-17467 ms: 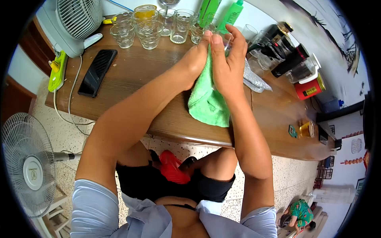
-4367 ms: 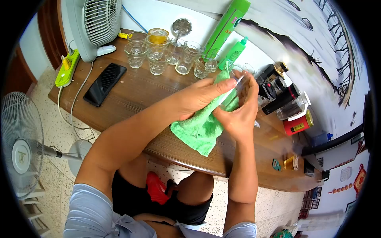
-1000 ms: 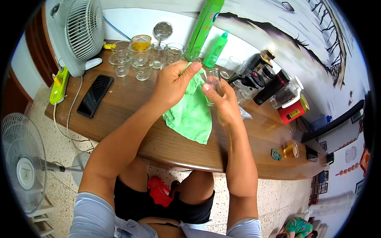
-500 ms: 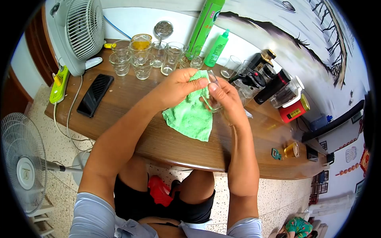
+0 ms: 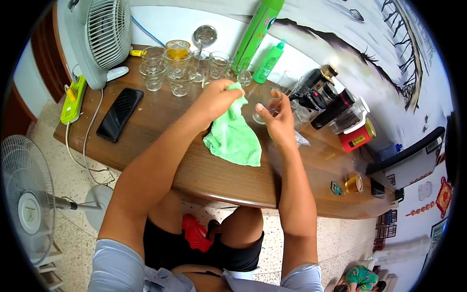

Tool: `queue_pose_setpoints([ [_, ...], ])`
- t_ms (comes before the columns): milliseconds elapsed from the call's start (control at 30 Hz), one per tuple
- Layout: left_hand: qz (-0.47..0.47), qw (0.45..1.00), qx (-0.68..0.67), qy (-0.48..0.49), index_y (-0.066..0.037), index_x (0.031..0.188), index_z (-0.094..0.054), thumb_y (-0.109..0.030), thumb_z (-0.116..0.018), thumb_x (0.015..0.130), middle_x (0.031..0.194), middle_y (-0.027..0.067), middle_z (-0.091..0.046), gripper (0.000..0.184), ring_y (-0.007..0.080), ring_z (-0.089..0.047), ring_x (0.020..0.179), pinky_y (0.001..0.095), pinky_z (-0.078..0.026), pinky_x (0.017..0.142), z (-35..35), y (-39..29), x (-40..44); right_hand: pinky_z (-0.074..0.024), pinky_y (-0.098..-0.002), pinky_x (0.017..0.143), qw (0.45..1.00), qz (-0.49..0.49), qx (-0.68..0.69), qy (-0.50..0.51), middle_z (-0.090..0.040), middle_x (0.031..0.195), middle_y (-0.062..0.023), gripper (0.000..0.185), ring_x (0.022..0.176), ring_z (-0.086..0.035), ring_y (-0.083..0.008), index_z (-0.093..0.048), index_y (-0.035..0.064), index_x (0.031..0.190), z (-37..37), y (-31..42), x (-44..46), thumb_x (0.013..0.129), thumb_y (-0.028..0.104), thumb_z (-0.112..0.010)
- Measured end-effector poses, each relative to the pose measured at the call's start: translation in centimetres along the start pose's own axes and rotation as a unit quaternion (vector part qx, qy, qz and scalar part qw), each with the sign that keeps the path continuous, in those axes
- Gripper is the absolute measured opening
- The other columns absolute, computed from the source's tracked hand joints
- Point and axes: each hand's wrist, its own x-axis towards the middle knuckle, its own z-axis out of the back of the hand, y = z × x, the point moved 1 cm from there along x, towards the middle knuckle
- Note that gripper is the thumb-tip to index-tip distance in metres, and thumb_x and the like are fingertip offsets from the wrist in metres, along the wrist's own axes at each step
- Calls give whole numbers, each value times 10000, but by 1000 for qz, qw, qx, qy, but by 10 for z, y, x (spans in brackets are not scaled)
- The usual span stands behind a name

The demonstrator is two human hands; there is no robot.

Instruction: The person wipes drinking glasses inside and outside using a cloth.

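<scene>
My left hand [image 5: 216,101] is closed on the top of a green cloth [image 5: 234,141], whose lower part hangs down onto the wooden table [image 5: 228,182]. To its right, my right hand [image 5: 279,117] holds a clear drinking glass [image 5: 261,104] between thumb and fingers, apart from the cloth. Behind my hands stands a group of several clear glasses, among them a stacked-looking one [image 5: 180,80] and one at the left [image 5: 153,78].
A black phone [image 5: 119,114], a power strip [image 5: 74,100] and a box fan [image 5: 99,39] are at the left. Green bottles [image 5: 269,62] stand behind; a red tin [image 5: 357,137] and dark jars are at the right. A person [image 5: 361,278] is in the far background.
The glass and the cloth, together half a second ago, are now apart. My left hand has moved slightly up and left with the cloth; the glass is more upright in my right hand.
</scene>
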Motion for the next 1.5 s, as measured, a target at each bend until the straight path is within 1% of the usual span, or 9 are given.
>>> queue_pose_setpoints([
  [200,26,994,63,80,3,1160,-721,-70,-641,857,934,42,-671,322,108,-602,793,288,-494,699,-2,1,-4,-520,-315,814,998,-33,-38,-32,-648,1086,-112,731,936,-605,-184,-546,-54,1400,-25,-23,16,819,192,-916],
  [333,20,983,112,146,4,1158,-722,-65,-666,831,992,58,-688,339,118,-620,884,287,-497,765,-5,-10,-13,-527,-339,751,996,-44,-40,-59,-659,1004,-104,722,863,-620,-183,-563,-78,1381,-34,-36,40,807,183,-915],
  [533,-42,976,159,145,6,1137,-736,-83,-691,797,1071,109,-741,354,178,-676,1002,323,-532,878,-12,9,-7,-522,-344,700,993,-81,-62,-68,-669,918,-85,761,777,-620,-173,-588,-81,1370,-47,-37,67,781,253,-934],
  [733,-62,972,197,111,3,1118,-756,-80,-691,787,1093,143,-761,346,219,-711,1024,341,-549,898,-9,2,-10,-528,-330,765,983,-96,-134,-85,-692,986,-81,678,871,-643,-178,-597,-55,1365,-52,-25,69,799,166,-898],
  [933,-67,969,209,114,-18,1148,-759,-85,-679,788,1142,158,-758,374,254,-719,1072,356,-553,934,-11,4,-11,-544,-355,841,1000,12,12,-24,-730,1062,-130,664,923,-692,-244,-503,-63,1461,-51,-77,88,831,-2,-705],
  [1033,-64,969,213,112,-21,1169,-756,-86,-672,792,1185,177,-749,392,288,-712,1128,374,-548,977,-11,3,-11,-550,-374,890,970,-30,-231,-66,-737,1143,-195,768,1000,-721,-302,-398,-75,1546,-45,-45,80,827,-5,-659],
  [1233,-77,954,278,86,-8,1214,-736,-72,-656,804,1269,239,-710,423,364,-669,1226,419,-525,1048,-8,-1,-14,-587,-449,889,929,-85,-340,-118,-705,1159,-326,958,1079,-731,-414,-169,-108,1615,-32,-38,116,825,41,-689],
  [1433,-108,933,336,66,4,1236,-720,-11,-640,797,1206,252,-702,446,405,-663,1178,447,-525,1034,-5,-2,-20,-557,-477,995,938,-229,-239,-99,-686,1216,-357,819,1141,-699,-468,-328,-102,1489,-24,-20,131,831,113,-765],
  [1500,-136,919,364,56,1,1216,-730,16,-638,794,1175,248,-701,432,414,-664,1151,456,-527,1018,-5,0,-23,-543,-491,1020,928,-213,-272,-141,-686,1211,-360,723,1156,-691,-476,-400,-97,1404,-26,-27,137,834,132,-780],
])
